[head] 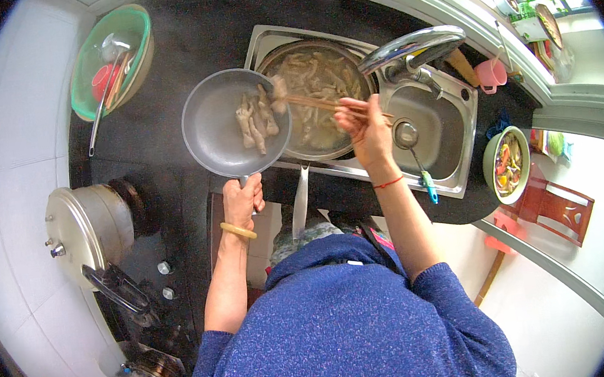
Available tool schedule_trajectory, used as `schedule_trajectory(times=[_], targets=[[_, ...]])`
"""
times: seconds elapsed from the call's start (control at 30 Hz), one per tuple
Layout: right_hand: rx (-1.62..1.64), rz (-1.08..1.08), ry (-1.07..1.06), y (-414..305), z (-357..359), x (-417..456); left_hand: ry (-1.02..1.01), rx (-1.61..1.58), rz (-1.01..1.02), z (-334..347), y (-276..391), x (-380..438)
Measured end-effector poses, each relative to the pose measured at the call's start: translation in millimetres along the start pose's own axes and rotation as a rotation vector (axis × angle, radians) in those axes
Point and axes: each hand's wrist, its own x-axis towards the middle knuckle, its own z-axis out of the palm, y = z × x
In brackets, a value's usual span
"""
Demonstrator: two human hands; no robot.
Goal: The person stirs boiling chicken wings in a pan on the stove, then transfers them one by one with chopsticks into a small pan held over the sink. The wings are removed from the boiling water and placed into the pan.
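My left hand (242, 200) grips the handle of a grey frying pan (213, 131), held level over the left rim of the sink. Several pale chicken feet (256, 119) lie on the right side of this pan. In my right hand (364, 126) is a pair of wooden chopsticks (315, 102). Their tips reach a blurred chicken foot (279, 94) above the pan's right edge. Beside the pan, a wide round wok (350, 147) sits over the left basin, with many chicken feet in cloudy liquid (318, 82). A flat metal handle (301, 202) points from it towards me.
A ladle (407, 136) with a blue grip leans in the right basin (440, 135), below a chrome faucet (414, 47). A pressure cooker (91, 232) stands left on the stove. Green bowl (145, 34) holds utensils; another bowl (490, 168) holds colourful food. A pink cup (490, 75) stands near the window.
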Motion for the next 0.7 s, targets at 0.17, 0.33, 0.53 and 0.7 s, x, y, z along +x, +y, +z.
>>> schedule_trajectory(times=[0.17,0.33,0.53,0.7], targets=[[-0.129,0.002,-0.125,-20,5,-17,-0.020,-0.082,-0.030,5,-8,2],[-0.274,-0.287,0.199,-40,-78,25,-0.026,-0.079,-0.036,-1,-8,-1],[-0.372,-0.256,0.314,-17,-88,68,-0.009,-0.080,-0.035,-11,-7,0],[-0.278,-0.190,0.216,-5,-78,84,0.013,-0.078,-0.028,-14,-7,-1]])
